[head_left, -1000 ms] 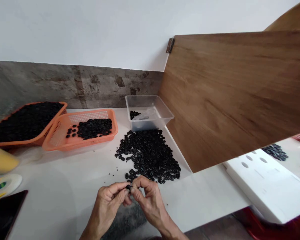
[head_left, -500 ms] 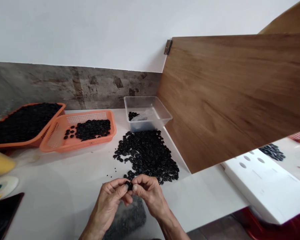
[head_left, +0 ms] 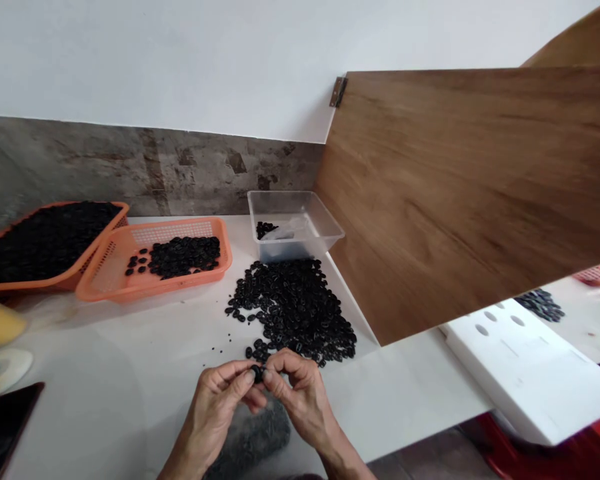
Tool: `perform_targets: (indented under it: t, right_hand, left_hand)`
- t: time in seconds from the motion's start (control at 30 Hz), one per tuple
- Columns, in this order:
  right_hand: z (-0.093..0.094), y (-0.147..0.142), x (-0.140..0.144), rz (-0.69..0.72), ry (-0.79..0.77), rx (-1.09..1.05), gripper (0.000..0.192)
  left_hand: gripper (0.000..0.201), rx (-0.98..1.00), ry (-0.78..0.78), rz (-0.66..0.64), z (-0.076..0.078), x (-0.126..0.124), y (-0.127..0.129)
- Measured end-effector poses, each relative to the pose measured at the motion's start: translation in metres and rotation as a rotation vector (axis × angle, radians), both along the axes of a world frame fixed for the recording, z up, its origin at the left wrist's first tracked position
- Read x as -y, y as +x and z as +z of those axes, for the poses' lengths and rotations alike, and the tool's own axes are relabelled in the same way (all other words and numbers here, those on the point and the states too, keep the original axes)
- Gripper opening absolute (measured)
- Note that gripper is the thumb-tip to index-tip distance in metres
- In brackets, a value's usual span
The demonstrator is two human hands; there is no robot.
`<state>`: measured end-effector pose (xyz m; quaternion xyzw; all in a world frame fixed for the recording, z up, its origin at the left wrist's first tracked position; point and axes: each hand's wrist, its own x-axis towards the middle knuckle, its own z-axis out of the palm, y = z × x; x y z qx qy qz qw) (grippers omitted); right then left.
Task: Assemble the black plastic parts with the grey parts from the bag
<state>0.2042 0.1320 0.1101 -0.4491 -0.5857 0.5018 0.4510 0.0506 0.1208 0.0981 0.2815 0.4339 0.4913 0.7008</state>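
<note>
Left hand (head_left: 215,405): grip clamping on piece (head_left: 257,374), seemingly steadying it | right hand (head_left: 303,395): grip pinching piece's other side | piece: hanging over worktop (head_left: 105,373), toward near edge | pile (head_left: 300,307): lying just beyond, apparently for easy reach

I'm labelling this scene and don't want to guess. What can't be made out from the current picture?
In the head view:
- Black piece: fingertips of the left hand and right hand hide its full shape.
- Left basket: cut off by the left edge.
- Far pile: partly hidden by the wooden board.
- Dark specks: too small to identify.
</note>
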Motion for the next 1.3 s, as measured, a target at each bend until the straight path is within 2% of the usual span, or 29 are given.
perform_targets:
  t: [0.27, 0.47, 0.7, 0.87, 1.17, 1.3]
  right_hand:
    - [0.011, 0.004, 0.0, 0.105, 0.087, 0.199, 0.025]
    - [0.017, 0.006, 0.0, 0.136, 0.067, 0.188, 0.025]
    - [0.02, 0.008, 0.005, 0.132, 0.087, 0.258, 0.028]
    - [0.012, 0.008, 0.005, 0.097, -0.013, 0.067, 0.036]
    - [0.001, 0.006, -0.004, 0.184, -0.377, -0.388, 0.041]
    - [-0.004, 0.005, -0.004, 0.199, -0.432, -0.452, 0.043]
  left_hand:
    - [0.032, -0.148, 0.078, -0.059, -0.001, 0.003, -0.006]
    - [0.033, -0.19, 0.079, -0.08, -0.001, 0.006, -0.004]
    - [0.037, -0.289, 0.124, -0.103, 0.012, 0.006, 0.0]
    - [0.036, -0.288, 0.135, -0.117, 0.017, 0.003, 0.003]
    - [0.032, -0.164, 0.16, -0.183, 0.005, 0.005, -0.001]
    - [0.032, -0.148, 0.182, -0.236, 0.008, 0.005, -0.003]
